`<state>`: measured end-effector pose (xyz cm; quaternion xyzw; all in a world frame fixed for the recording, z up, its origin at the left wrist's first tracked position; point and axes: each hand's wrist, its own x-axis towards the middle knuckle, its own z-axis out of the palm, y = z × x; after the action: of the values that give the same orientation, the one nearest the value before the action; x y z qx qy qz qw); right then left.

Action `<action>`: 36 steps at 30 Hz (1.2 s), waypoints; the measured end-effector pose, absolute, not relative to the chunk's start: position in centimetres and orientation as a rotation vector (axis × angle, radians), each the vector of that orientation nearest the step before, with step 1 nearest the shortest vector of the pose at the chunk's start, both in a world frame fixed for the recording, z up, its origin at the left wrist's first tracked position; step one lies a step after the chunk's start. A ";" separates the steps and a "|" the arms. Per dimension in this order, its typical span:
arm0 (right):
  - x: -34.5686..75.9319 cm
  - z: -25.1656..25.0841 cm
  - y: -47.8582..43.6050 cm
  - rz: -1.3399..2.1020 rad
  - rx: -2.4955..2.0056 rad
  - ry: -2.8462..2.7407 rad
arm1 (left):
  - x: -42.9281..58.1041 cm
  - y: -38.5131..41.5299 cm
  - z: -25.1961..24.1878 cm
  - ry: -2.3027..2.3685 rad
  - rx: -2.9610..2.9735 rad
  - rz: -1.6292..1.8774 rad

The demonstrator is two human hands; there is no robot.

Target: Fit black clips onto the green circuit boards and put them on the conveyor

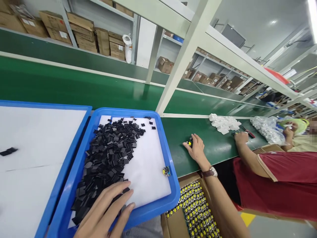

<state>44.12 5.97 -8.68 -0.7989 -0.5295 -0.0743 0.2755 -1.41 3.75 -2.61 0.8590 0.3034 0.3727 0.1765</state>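
Observation:
My left hand [106, 211] is over the near end of a blue tray [170, 145], its fingers apart above a heap of small black pieces [111, 148]. Part of the heap is hidden under that hand. On the tray's white liner, toward the right side, lies a small circuit board [166, 171] with a yellow component. My right hand [197, 148], with a watch at the wrist, rests on the green bench. Its thumb and fingers are around another small circuit board [190, 142], partly covered by the hand.
Below the bench edge, a cardboard box [173, 224] holds rows of circuit boards with yellow parts. A second blue tray [66, 162] stands at left. White plastic parts [224, 123] lie farther along. A co-worker in a red shirt [284, 181] sits at right. A frame post [178, 62] rises behind.

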 end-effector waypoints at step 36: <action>18.5 -1.1 4.8 0.533 -1.491 -2.454 | -3.7 1.6 -3.1 1.182 1.352 0.979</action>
<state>18.55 4.82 -1.11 -0.5075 -0.8351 0.1813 0.1104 -3.65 1.63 -3.14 0.5643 0.4933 0.4084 0.5210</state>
